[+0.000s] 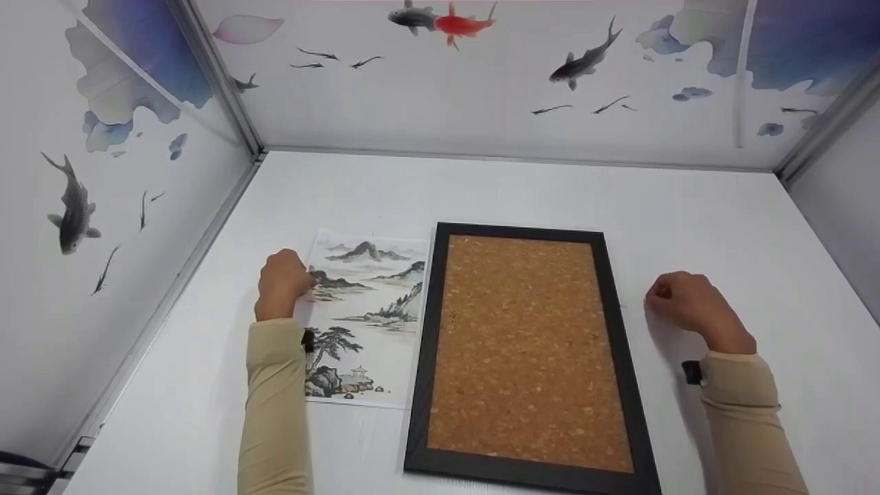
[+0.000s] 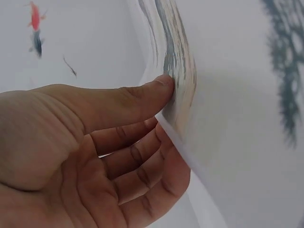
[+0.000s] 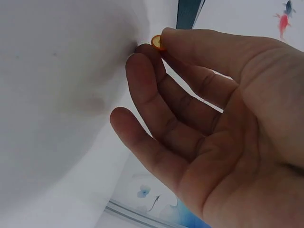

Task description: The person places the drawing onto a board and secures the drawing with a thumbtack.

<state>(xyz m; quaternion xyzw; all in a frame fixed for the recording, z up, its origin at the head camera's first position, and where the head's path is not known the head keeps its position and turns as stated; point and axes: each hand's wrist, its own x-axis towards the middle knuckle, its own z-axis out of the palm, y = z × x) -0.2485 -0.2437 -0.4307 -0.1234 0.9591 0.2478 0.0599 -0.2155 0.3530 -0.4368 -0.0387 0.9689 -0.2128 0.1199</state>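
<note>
The landscape print (image 1: 371, 299) lies left of centre in the head view, with ink mountains toward its top and a pine, rocks and a small pavilion toward its bottom. My left hand (image 1: 282, 283) pinches its left edge; in the left wrist view my thumb presses the printed side, my fingers are behind, and the paper bends up between them. Just right of the print is a cork board (image 1: 529, 357) in a black frame (image 1: 426, 364); I cannot tell whether paper and frame touch. My right hand (image 1: 691, 306) is apart from the board, at the right of the head view, thumb and forefinger closed on a small round orange-rimmed piece (image 3: 156, 42), its other fingers loosely bent. Beige sleeves (image 1: 275, 412) cover both my forearms, and a small black device (image 1: 691, 372) shows at my right cuff. Everything lies on a white surface (image 1: 344, 189). Across the top of the frame, the back wall (image 1: 440, 103) carries painted fish, one of them red (image 1: 462, 26); the left wall (image 1: 41, 316) shows another dark fish (image 1: 73, 206).
</note>
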